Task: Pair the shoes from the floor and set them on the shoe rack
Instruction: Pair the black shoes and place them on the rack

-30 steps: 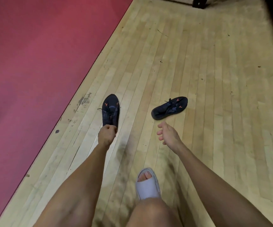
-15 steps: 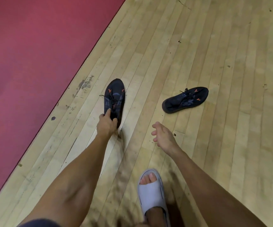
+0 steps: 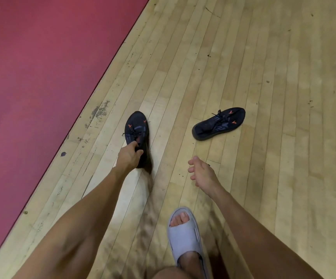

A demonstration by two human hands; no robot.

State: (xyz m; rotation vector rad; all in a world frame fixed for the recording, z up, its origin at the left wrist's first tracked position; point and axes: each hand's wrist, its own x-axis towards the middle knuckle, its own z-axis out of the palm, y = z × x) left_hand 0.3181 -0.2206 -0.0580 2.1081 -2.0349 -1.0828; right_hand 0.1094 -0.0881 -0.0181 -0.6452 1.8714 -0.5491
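Dark, the near shoe lay on the floor, its heel seemingly pinched by the left hand, so it might slip free, while the right hand, loose and empty, hovered short of the far shoe.

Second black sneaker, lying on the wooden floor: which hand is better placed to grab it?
Right hand: open, empty, nearer the second sneaker. Left hand already grips the first sneaker.

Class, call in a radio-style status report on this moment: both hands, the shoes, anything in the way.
Left hand grips near dark shoe at its heel end. Right hand open, holding nothing. Matching shoe apart, lying on the wood floor. Nothing between right hand and it.
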